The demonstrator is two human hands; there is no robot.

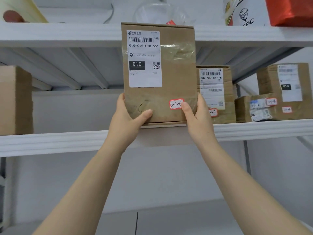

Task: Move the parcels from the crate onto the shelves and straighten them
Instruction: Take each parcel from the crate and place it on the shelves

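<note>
A flat brown cardboard parcel [176, 73] stands upright in front of the middle shelf [50, 141], its white postal label facing me and a red-edged tag reading 3-1-6 near its lower right. My left hand [128, 121] grips its lower left corner, thumb across the front. My right hand [196, 119] grips the lower right corner, thumb beside the tag. The parcel's bottom edge is level with the shelf's front lip. The crate is out of view.
Labelled cardboard parcels stand on the same shelf to the right: one [216, 94] just behind my right hand, others [277, 99] farther right. A plain brown box [15, 100] stands at the left. The upper shelf [67, 33] carries bags and a red packet [291, 11].
</note>
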